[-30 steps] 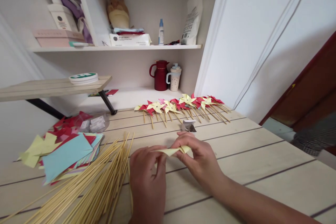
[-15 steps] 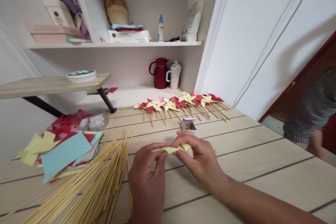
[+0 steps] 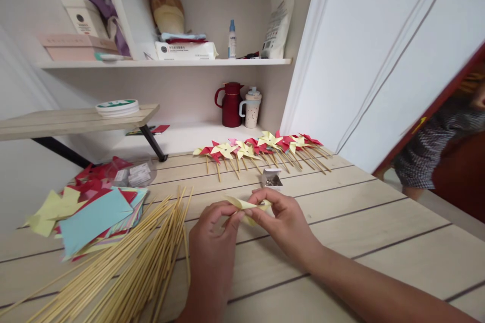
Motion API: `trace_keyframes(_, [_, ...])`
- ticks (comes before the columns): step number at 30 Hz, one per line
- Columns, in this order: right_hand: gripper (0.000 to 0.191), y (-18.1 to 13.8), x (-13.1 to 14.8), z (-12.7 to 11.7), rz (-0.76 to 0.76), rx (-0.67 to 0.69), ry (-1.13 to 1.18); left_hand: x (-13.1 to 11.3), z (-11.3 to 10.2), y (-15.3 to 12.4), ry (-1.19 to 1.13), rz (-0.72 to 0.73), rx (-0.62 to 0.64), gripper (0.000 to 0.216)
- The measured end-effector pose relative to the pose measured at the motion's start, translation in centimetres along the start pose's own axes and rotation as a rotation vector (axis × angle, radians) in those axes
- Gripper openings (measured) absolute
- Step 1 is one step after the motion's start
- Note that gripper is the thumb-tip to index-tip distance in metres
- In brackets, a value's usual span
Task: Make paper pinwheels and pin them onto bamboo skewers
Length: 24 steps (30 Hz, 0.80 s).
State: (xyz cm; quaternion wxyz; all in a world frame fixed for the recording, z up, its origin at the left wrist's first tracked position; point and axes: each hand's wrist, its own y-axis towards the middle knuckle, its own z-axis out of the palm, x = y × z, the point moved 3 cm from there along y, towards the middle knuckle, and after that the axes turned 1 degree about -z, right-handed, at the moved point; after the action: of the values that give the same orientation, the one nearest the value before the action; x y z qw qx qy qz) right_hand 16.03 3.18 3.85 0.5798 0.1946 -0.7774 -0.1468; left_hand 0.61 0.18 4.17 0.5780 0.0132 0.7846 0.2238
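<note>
A piece of pale yellow paper (image 3: 242,204), partly folded over, is held between my two hands above the table. My left hand (image 3: 215,232) pinches its left side between thumb and fingers. On the other side, my right hand (image 3: 282,217) grips the paper with its thumb and fingertips, hiding part of it. Just beyond my hands stands a small open box (image 3: 272,178) with small metallic bits inside. Farther back lies a row of paper pinwheels (image 3: 246,150) on sticks, in yellow, red and pink.
A bundle of thin wooden sticks (image 3: 151,252) lies at the left front. Behind it are coloured paper sheets (image 3: 96,219) and a clear container (image 3: 138,175). A raised wooden stand (image 3: 76,120) is at the left. A red jug (image 3: 231,105) and a cup (image 3: 252,107) stand behind. Another person (image 3: 435,136) is at the right.
The yellow paper has been turned and curled, its left end now lifted. Both hands still hold it, having shifted slightly. The other person at the right has moved farther back.
</note>
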Motion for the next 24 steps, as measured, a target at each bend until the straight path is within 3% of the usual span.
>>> trace_keyframes(10, [0.01, -0.1, -0.1, 0.2, 0.021, 0.055, 0.029, -0.3, -0.3, -0.3, 0.132, 0.155, -0.102, 0.009])
trace_keyframes(16, [0.004, -0.4, 0.5, 0.1, -0.086, 0.001, -0.053, -0.6, -0.4, -0.7, 0.151, 0.346, -0.168, 0.01])
trace_keyframes(19, [0.006, -0.6, 0.6, 0.1, -0.111, 0.005, -0.068, -0.4, -0.4, -0.8, 0.097, 0.323, -0.175, 0.012])
trace_keyframes(24, [0.007, -0.1, -0.4, 0.1, 0.029, 0.003, 0.043, -0.2, -0.1, -0.5, 0.009, 0.134, -0.084, 0.01])
